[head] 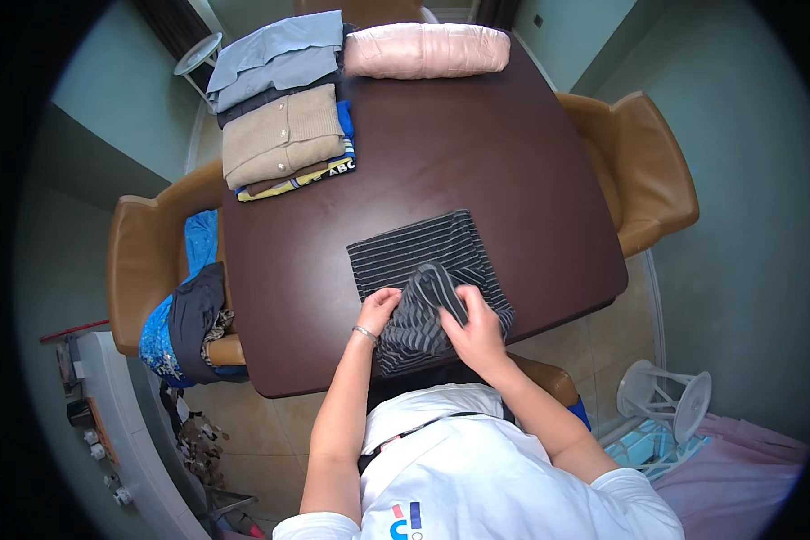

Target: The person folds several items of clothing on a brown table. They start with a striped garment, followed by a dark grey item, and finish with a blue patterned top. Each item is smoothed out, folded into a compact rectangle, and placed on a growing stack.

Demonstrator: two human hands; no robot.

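A black garment with thin white stripes (415,236) lies partly folded near the front edge of the dark brown table. Its far part is flat, while the near part is bunched up and raised between my hands. My right hand (476,331) grips a lifted fold of the striped cloth, thumb on the near side. At the garment's left edge, my left hand (380,310) pinches the cloth between thumb and fingers; the fingertips are partly hidden by the bunched fabric. A bracelet circles my left wrist.
On the table (472,148), a beige buttoned cardigan (283,135) tops one pile behind a blue-grey folded garment (277,57). A rolled pink quilted item (428,50) lies at the back. Clothes hang over the left brown chair (155,263); another chair (648,169) stands right.
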